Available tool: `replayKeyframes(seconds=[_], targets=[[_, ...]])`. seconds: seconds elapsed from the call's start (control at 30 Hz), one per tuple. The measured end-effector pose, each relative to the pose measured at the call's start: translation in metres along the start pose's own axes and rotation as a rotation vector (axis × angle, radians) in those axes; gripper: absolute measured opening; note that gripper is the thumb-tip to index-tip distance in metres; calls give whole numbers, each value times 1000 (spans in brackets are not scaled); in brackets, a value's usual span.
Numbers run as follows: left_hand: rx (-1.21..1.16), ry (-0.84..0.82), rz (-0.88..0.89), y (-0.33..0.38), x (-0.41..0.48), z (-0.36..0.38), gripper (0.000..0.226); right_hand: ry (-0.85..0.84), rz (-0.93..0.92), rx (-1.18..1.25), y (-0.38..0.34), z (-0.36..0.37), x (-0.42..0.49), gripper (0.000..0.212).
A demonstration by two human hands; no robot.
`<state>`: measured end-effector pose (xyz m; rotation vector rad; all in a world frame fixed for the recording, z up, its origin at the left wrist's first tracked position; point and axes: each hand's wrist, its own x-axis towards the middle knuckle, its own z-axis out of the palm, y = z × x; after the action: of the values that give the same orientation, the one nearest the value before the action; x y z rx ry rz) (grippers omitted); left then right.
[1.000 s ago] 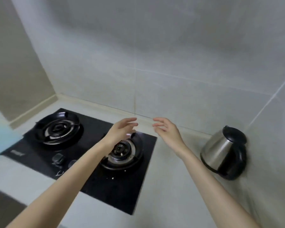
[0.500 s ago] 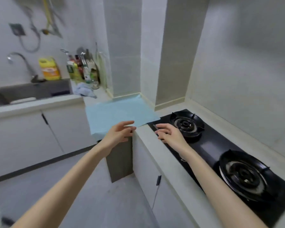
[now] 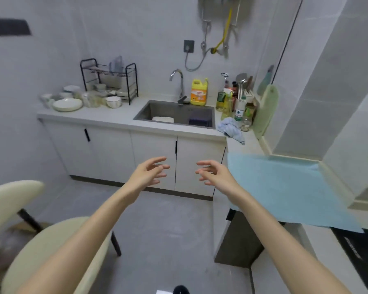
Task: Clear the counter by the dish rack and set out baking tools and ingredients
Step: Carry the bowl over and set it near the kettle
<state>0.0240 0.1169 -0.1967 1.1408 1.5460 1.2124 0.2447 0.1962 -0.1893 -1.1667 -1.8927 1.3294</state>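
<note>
— Stood where? Dish rack (image 3: 109, 80) at far left of counter (image 3: 115, 115), bowls and plate (image 3: 67, 104) crowded beside.
— Nearer? Left hand (image 3: 150, 174), spread wide, holding nothing; right hand (image 3: 214, 174) likewise. Rack up and left, well apart.

Dish rack (image 3: 109, 80) on counter (image 3: 106, 115) left of sink (image 3: 174, 112); bottles (image 3: 234, 98) right.

Yellow detergent btl (image 3: 199, 92) by faucet (image 3: 177, 81), cream chairs (image 3: 51, 247)
</note>
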Motion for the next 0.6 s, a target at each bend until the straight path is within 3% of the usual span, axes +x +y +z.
replayKeyframes(seconds=[0.27,0.6], targets=[[12,251,-32,-1,115,-113,34,-270,-112,-25,-41,68,199,21],[-8,476,-81,-4,237,-242,33,-430,-167,-11,-95,156,401,20]])
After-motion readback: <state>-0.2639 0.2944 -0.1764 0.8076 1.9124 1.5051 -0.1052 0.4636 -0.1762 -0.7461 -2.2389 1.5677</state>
